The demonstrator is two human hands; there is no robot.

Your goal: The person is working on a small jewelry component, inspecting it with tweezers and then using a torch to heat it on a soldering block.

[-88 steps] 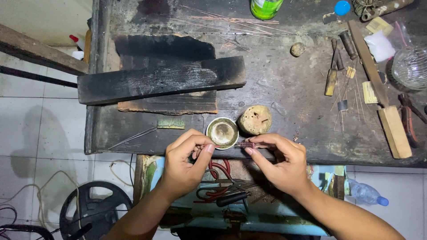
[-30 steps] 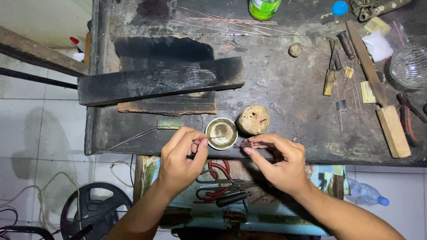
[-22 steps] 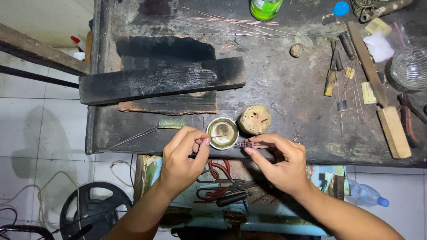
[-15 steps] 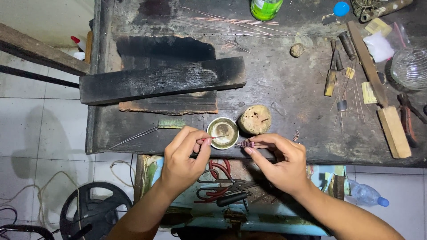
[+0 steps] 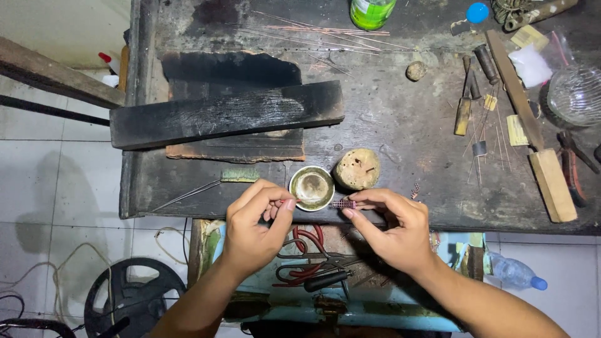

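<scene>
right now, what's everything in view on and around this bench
workbench: 1, dark and scorched, fills the view
charred wooden block: 1, black, left half of bench
small metal bowl: 1, tarnished brass, front edge
round wooden stump: 1, tan, right of the bowl
thin metal wires: many, coppery, back of bench
green bottle: 1, back edge
glass bowl: 1, clear, far right
wooden-handled file: 1, right side
scissors: 1, red handles, drawer below
tiny chain piece: 1, coppery, pinched in right hand
left hand: 1, fingertips pinched beside the bowl
right hand: 1, holds the chain piece
</scene>
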